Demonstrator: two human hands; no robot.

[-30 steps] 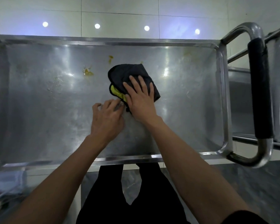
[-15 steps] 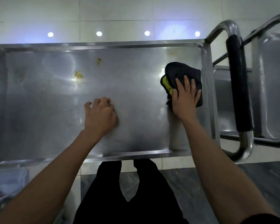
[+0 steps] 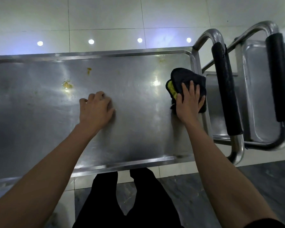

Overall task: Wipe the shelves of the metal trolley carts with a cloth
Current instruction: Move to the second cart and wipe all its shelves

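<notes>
The top shelf (image 3: 130,129) of a steel trolley fills the middle of the view. A folded black cloth with a yellow inner side (image 3: 186,79) lies against the shelf's right rim. My right hand (image 3: 189,101) presses flat on the cloth with straight fingers. My left hand (image 3: 95,107) rests on the bare metal near the shelf's middle, its fingers curled under and holding nothing. Yellow food stains (image 3: 67,84) and a smaller yellow spot (image 3: 89,70) sit on the far left part of the shelf.
The trolley's push handle with a black grip (image 3: 225,89) rises just right of the cloth. A second trolley (image 3: 260,96) with its own black grip (image 3: 280,76) stands beside it. White tiled wall behind, dark floor and my legs below.
My right hand slid the cloth from the shelf's middle to the right rim and has stayed there. My left hand kept its place on the metal.
</notes>
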